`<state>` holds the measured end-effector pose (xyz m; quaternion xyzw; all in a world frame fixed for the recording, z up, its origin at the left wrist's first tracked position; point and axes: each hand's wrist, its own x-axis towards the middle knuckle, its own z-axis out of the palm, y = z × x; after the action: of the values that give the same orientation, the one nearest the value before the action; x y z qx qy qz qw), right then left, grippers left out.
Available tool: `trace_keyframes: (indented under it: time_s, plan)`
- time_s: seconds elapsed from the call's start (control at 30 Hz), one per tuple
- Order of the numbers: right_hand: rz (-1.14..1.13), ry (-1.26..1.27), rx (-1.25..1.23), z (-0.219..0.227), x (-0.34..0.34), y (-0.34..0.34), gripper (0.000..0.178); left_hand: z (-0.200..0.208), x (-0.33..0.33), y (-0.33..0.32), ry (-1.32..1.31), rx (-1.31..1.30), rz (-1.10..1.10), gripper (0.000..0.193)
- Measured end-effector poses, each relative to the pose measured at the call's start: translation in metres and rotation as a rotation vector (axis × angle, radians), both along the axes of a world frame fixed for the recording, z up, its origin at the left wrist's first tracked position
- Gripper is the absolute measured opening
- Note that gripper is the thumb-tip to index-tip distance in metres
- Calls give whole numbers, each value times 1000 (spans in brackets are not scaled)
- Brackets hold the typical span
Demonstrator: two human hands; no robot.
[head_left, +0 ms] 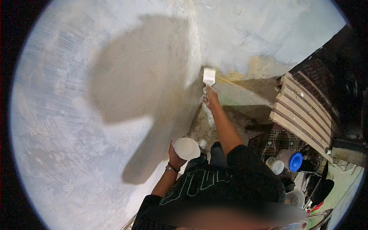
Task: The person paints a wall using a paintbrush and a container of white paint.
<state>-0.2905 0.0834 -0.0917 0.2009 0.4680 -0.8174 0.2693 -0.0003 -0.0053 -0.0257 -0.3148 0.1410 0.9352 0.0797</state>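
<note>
My right hand (210,96) grips the handle of a paintbrush (209,75), its wide white bristles pointing away from me. The bristles are at the corner where two walls meet, just above a yellowish ledge; whether they touch the wall I cannot tell. Lower and nearer my body, my left hand (176,158) is wrapped round the side of a round white bowl (186,148). Pale stuff shows inside the bowl, but how full it is I cannot tell. The left wall (57,99) has streaky whitish-blue paint, with my shadow across it.
On the right leans a slatted wooden panel (303,111). Below it stand a tub with a blue lid (295,162) and a white-lidded container (276,167), near a dark patterned crate (270,143). Several tools and a clear tub (295,199) crowd the lower right.
</note>
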Motion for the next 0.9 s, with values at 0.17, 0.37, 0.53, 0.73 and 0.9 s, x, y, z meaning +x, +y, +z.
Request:
trace_keyframes:
  time_s: [0.17, 0.37, 0.53, 0.73, 0.9]
  plan:
    - [-37, -118, 160, -43, -46, 3, 29, -10, -11, 2, 33, 35, -15, 66]
    - [12, 7, 20, -2, -22, -14, 20, -9, 4, -4, -4, 20, 28, 67]
    - [-46, -179, 28, -46, -21, 1, 23, -15, -4, -1, 36, 37, -4, 68]
    - [-29, -63, -109, -1, -66, -13, 23, -21, 8, -6, -4, 48, 1, 68]
    - [-24, -78, -24, -25, -9, -6, 20, -27, 12, -6, 46, 143, 47, 69]
